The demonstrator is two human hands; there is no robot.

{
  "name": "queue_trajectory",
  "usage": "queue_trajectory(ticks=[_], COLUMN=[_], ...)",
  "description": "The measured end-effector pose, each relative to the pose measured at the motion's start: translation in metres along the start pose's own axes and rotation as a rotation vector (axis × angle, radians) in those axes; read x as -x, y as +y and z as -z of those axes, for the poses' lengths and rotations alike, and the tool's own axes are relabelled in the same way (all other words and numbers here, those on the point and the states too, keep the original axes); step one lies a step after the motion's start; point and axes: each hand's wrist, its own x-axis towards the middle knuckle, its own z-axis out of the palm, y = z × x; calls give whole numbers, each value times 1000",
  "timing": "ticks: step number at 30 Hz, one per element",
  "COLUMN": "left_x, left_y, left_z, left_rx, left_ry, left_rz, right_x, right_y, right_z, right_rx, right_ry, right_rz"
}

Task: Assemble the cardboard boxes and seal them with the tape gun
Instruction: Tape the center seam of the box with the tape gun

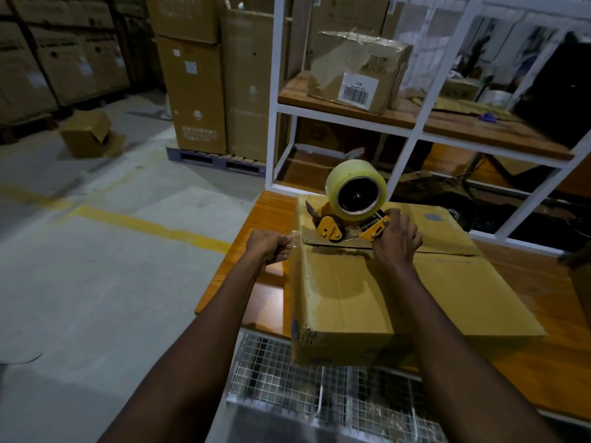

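A closed cardboard box (399,289) lies on the wooden table (265,219), its top flaps meeting along a centre seam. A yellow tape gun (348,215) with a large roll of clear tape stands on the seam near the box's left end. My right hand (396,238) grips the gun's handle. My left hand (271,247) is just off the box's left edge and pinches the free end of the clear tape, which stretches from the gun over that edge.
A white shelf frame (415,129) behind the table holds a taped box with a barcode label (358,71). Stacked cartons stand on a pallet (211,158) at the back left. A wire mesh basket (319,388) sits below the table's front edge. One small open box (86,132) lies on the concrete floor.
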Motion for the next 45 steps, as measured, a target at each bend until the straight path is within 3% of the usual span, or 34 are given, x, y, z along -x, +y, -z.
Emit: queue_trajectory(ticks=[12,21,32,40,43,45], left_x=[-24,-24,-30,-31,-30,-21], left_y=[-33,-38,-44,-37,-45,-48], left_z=[-9,-14,-8,-4,0,-5], left_rx=[46,-446,-717,-954,-890,-685], left_ry=[-11,64,186,173,60,-48], left_rz=[41,-198,-317,-332,-326,-401], right_x=[3,4,7,10,10,10], right_y=[5,8,10,12,12,12], right_z=[-10,-19,-23,-20,-20,-21], right_rx=[114,110,100,89,94,104], right_ry=[-42,-5,13,-10,-14,-19], right_rz=[37,50,70,79,72,68])
